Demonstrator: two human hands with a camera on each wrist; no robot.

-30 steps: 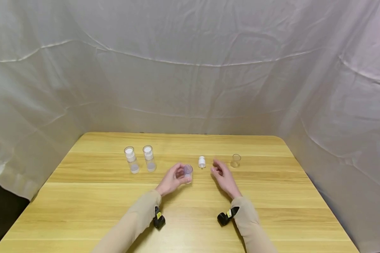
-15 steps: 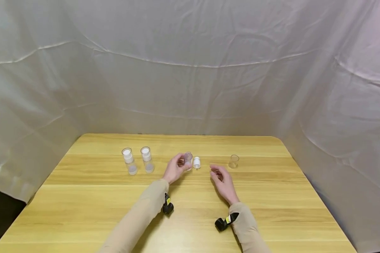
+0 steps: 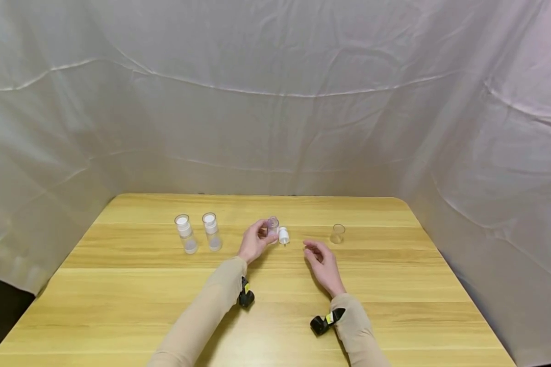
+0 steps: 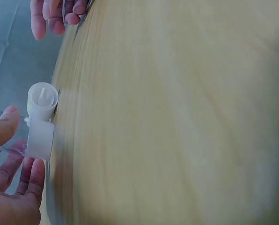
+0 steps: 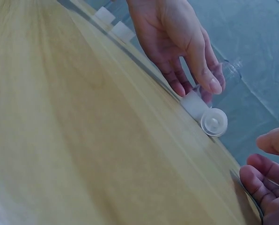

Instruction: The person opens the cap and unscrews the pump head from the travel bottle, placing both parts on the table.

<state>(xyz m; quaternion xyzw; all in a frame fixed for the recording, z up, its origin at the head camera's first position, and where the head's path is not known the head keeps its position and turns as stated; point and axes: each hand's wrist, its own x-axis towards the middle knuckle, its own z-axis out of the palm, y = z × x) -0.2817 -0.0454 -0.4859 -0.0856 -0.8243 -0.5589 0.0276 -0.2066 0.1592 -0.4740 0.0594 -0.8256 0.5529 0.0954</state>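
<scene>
Clear bottle (image 3: 273,227) with a white base is held upright over the far part of the table (image 3: 275,331), clamped between the thumb and fingers of the left hand (image 3: 253,244), which is set at eight o'clock from it. A white pump cap (image 3: 283,235) is seen at four o'clock, just beside the bottle; whether the two are touching cannot be told. Farther out at four o'clock, the right hand (image 3: 323,265) is poised with thumb and fingers apart and loosely bent. From that hand, a clear cup (image 3: 337,233) is found at one o'clock. Two capped flasks (image 3: 212,232) are stood upright, side by side, at nine o'clock from the bottle.
</scene>
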